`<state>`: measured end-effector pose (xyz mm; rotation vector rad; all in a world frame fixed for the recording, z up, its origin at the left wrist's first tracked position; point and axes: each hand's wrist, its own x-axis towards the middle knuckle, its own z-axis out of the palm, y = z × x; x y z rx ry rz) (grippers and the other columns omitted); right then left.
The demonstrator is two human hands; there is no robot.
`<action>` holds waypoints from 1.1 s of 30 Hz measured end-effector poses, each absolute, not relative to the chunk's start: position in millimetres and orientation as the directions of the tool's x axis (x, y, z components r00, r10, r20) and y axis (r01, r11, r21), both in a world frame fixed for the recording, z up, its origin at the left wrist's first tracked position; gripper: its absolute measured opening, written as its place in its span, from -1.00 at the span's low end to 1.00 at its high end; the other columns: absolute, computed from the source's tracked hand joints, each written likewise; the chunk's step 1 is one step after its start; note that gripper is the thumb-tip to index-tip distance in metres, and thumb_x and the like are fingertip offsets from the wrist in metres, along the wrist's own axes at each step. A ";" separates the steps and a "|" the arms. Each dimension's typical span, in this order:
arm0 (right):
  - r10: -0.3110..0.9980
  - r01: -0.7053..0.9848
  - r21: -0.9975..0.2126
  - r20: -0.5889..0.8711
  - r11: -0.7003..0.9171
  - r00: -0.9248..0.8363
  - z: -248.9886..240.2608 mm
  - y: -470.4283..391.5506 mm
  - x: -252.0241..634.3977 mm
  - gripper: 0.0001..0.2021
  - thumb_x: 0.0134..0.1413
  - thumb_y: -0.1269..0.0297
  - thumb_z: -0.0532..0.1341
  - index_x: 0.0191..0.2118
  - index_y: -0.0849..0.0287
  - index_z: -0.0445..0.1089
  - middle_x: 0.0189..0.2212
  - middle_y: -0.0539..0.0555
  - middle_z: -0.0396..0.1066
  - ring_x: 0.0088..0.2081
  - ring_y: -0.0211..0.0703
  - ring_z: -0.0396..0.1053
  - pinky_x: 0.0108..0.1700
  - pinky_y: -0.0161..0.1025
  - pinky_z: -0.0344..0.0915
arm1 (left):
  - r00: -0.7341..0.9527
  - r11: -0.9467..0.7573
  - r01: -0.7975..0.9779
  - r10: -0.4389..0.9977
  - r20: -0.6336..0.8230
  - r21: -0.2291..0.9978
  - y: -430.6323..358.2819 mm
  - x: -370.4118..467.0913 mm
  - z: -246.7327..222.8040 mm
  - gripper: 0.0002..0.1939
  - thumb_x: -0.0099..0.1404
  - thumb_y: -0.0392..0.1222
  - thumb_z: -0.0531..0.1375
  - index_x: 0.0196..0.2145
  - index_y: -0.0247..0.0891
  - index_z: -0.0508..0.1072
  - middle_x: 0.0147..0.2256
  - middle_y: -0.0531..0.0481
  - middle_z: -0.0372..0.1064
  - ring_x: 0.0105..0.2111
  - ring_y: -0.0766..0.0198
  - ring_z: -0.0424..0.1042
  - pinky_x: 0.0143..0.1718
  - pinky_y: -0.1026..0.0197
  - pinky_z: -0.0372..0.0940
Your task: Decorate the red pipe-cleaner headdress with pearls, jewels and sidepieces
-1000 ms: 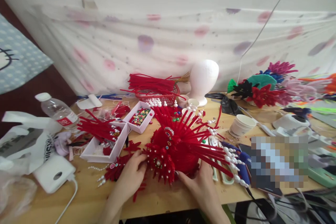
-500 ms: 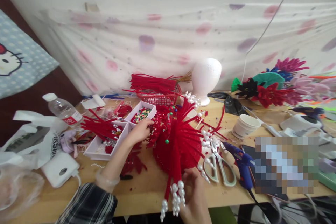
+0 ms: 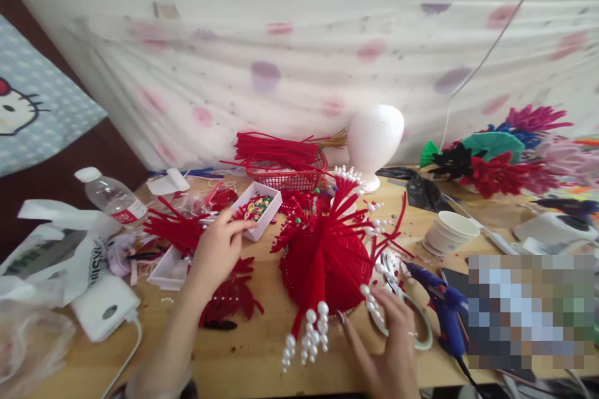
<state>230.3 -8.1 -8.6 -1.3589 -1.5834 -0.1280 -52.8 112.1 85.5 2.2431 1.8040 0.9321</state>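
Headpiece sits before us on the counter, mid-view, its red stems fanned out and many of them tipped with pearls. One cluster of these points toward us over the near rim.

Our left hand is at the bead box, left of the headpiece and apart from it. Thumb and fingers stand narrow there, fingertips over the box's near side; we cannot tell whether they pinch anything. Our right hand is at the headpiece's near right side, thumb and forefinger wide apart, with the thumb by the rim and the fingers just beside a pearl strand. We cannot tell whether they touch it.

Close to our left wrist, a red flower lies on the counter. A second box is partly hidden by the forearm, with loose stems reaching over it, and a bottle is farther left. Beyond the headpiece, we see a red basket with a stem bundle on top, and a foam head just right of it. To our right are scissors, partly behind the hand, then a glue gun and a cup.
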 end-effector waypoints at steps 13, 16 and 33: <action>0.845 0.825 -0.523 0.523 0.216 0.111 -8.6 4.6 215.4 -0.19 0.15 -0.02 0.23 0.39 0.14 -0.11 0.25 0.33 0.09 0.28 0.29 0.08 0.23 0.29 0.12 | -0.607 -0.421 0.236 0.640 0.472 0.876 43.5 -16.5 98.3 -0.74 0.00 -0.33 0.38 -0.39 -0.20 0.37 -0.50 0.17 0.42 -0.56 0.37 0.50 -0.50 0.41 0.44; 0.864 0.822 -0.530 0.494 0.209 0.098 -13.1 -0.4 212.5 -0.25 0.24 0.05 0.15 0.41 0.08 -0.20 0.31 0.31 0.00 0.33 0.27 -0.02 0.23 0.28 0.11 | -0.590 -0.500 0.176 0.635 0.498 0.848 49.1 -7.8 103.2 -0.47 -0.01 -0.37 0.40 -0.08 -0.19 0.36 -0.33 0.08 0.53 -0.44 0.32 0.57 -0.38 0.34 0.51; 0.851 0.806 -0.553 0.510 0.210 0.129 -11.5 1.8 206.1 -0.28 0.23 0.12 0.17 0.39 0.15 -0.13 0.26 0.37 0.02 0.29 0.25 0.04 0.15 0.24 0.25 | 0.290 -0.774 0.568 0.505 0.813 0.279 44.7 15.1 116.4 -0.72 0.25 -0.54 0.19 -0.16 -0.25 0.48 -0.25 0.03 0.59 -0.18 0.36 0.56 -0.02 0.34 0.40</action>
